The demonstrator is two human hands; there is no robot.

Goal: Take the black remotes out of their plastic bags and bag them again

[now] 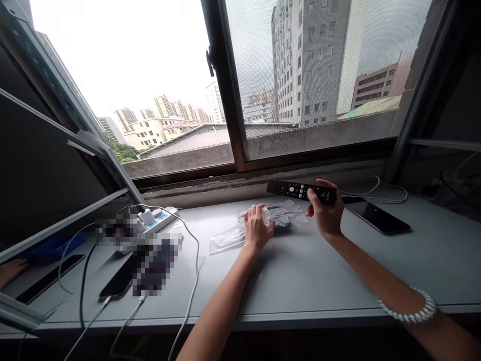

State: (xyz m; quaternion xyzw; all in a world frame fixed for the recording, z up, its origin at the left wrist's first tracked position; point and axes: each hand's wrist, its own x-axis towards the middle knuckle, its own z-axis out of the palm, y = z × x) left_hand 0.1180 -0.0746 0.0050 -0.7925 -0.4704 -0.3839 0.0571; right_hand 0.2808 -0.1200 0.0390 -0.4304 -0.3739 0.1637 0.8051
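Observation:
My right hand (327, 213) is closed around a black remote control (300, 191), thumb on its button face. The remote lies nearly level above the desk, with its far end pointing left. On the desk, my left hand (257, 225) has its fingers curled over a transparent plastic bag (227, 239) and grips it. Crumpled plastic with something dark grey inside (281, 218) lies just right of that hand; what it contains I cannot make out. A pale coiled band circles my right wrist.
A dark phone (378, 215) lies right of my right hand. To the left are a white power strip (160, 220), another phone (120, 281) and white cables (196, 271). The window ledge (210, 193) borders the desk's back. Another person's hand (13, 271) shows at far left.

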